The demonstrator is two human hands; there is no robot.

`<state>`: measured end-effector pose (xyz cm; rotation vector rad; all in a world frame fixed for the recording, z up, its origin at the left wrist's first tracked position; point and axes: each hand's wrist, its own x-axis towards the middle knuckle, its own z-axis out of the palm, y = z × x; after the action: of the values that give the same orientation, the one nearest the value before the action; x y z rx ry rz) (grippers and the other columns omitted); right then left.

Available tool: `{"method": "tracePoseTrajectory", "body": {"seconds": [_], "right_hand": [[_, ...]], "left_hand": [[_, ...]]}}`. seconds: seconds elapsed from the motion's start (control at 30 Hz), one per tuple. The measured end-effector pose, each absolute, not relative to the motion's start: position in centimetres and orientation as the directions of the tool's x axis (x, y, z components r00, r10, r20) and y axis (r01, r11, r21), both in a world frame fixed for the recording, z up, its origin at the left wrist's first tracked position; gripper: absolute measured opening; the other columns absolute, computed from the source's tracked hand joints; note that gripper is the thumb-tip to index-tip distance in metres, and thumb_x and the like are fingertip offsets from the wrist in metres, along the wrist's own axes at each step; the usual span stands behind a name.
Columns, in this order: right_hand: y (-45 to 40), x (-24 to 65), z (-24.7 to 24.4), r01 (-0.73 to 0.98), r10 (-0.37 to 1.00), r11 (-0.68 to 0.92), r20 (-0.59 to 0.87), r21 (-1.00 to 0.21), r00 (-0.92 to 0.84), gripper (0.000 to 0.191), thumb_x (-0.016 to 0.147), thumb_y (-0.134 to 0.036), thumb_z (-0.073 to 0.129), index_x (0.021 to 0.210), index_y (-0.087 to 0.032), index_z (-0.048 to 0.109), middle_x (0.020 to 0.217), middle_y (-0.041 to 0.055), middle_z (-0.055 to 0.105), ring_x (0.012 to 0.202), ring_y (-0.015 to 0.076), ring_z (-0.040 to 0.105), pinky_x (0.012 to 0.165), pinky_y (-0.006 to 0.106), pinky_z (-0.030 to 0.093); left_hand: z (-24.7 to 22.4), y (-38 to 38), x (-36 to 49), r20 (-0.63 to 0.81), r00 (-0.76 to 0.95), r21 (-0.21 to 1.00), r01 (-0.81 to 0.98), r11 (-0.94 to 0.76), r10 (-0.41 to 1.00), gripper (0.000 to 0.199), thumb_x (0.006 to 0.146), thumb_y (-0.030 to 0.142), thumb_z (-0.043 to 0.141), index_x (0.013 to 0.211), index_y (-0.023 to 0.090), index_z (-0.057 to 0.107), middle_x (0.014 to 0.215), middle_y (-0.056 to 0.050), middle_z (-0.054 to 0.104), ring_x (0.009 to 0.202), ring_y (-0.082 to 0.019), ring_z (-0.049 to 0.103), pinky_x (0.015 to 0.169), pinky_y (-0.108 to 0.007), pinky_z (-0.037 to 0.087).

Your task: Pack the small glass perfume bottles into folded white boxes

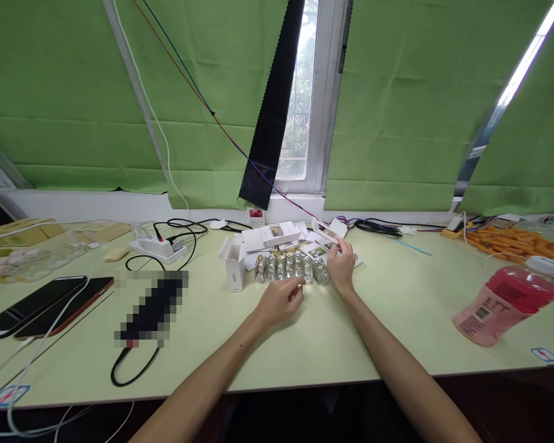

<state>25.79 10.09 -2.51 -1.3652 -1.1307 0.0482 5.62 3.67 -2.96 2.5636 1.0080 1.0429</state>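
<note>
My left hand [281, 301] rests low over the table, its fingers curled, just in front of a row of several shiny silver foil packets [292, 266]. Whether anything is between those fingers is hidden. Farther forward and to the right, my right hand [341, 261] has its fingers closed on a narrow white piece of card [324, 232], which slants up to the left. Printed leaflets [314, 249] lie under and beside that hand. Left of the packets stands a small white box [234, 266], upright with its top flaps open.
Behind the packets lie white cartons [281, 234]. A power strip [159, 248] with black cables and dark phones [37, 301] are on the left. To the right are a pink bottle [503, 304], orange pieces [512, 243] and coiled black cable [376, 227]. The table's front edge is near my forearms.
</note>
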Motion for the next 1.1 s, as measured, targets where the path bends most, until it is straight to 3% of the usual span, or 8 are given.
{"method": "tracePoseTrajectory", "body": {"seconds": [0.13,0.27,0.43,0.57,0.9,1.1], "right_hand": [[8.9,24.0,-1.9,0.581,0.502,0.431,0.718,-0.691,0.482,0.045,0.090,-0.021,0.043,0.128,-0.011,0.064,0.132,0.0199,0.062,0.120,0.0293,0.062,0.105,0.049,0.049],[7.3,21.8,-1.4,0.588,0.405,0.565,0.816,-0.578,0.413,0.044,0.092,-0.016,0.043,0.131,-0.016,0.061,0.132,0.0162,0.063,0.123,0.0273,0.061,0.104,0.049,0.052],[5.4,19.7,-0.9,0.595,0.303,0.701,0.919,-0.393,0.250,0.044,0.093,-0.011,0.045,0.133,-0.021,0.060,0.129,0.0128,0.066,0.124,0.0247,0.062,0.104,0.046,0.055],[4.7,19.0,-0.9,0.576,0.265,0.759,0.952,-0.305,0.155,0.045,0.092,-0.007,0.047,0.132,-0.022,0.060,0.125,0.0118,0.069,0.122,0.0231,0.064,0.104,0.043,0.056],[5.1,19.6,-0.8,0.588,0.253,0.731,0.937,-0.347,0.239,0.033,0.091,-0.007,0.047,0.111,-0.019,0.070,0.109,0.0114,0.075,0.106,0.0223,0.071,0.094,0.041,0.060],[4.9,19.6,-0.8,0.560,0.325,0.709,0.903,-0.430,0.282,0.030,0.091,-0.012,0.044,0.096,-0.022,0.072,0.098,0.0080,0.077,0.097,0.0217,0.074,0.091,0.043,0.061]], "left_hand": [[-2.8,3.6,5.7,0.563,0.467,0.466,0.502,-0.729,0.682,0.022,0.097,0.024,0.047,0.110,0.018,0.064,0.073,0.000,0.064,0.059,-0.012,0.054,0.060,-0.025,0.040],[-2.5,3.6,5.9,0.544,0.360,0.632,0.419,-0.652,0.758,0.033,0.099,0.037,0.048,0.128,0.020,0.053,0.087,-0.003,0.067,0.060,-0.011,0.056,0.058,-0.024,0.046],[-1.5,3.6,6.1,0.399,0.186,0.901,0.101,-0.421,0.898,0.060,0.099,0.054,0.046,0.148,0.023,0.032,0.114,-0.012,0.066,0.066,-0.015,0.064,0.052,-0.027,0.051],[-0.6,3.7,6.1,0.304,0.106,0.950,-0.115,-0.292,0.947,0.065,0.096,0.063,0.044,0.147,0.023,0.035,0.127,-0.018,0.062,0.078,-0.021,0.070,0.051,-0.030,0.055],[-0.3,4.4,5.9,0.276,0.143,0.939,-0.253,-0.234,0.951,0.070,0.089,0.074,0.046,0.135,0.022,0.048,0.118,-0.014,0.066,0.070,-0.022,0.072,0.043,-0.028,0.052],[-0.4,4.6,5.9,0.256,0.115,0.955,-0.187,-0.232,0.960,0.062,0.086,0.064,0.062,0.129,0.023,0.045,0.116,-0.011,0.065,0.064,-0.017,0.071,0.043,-0.026,0.054]]}}
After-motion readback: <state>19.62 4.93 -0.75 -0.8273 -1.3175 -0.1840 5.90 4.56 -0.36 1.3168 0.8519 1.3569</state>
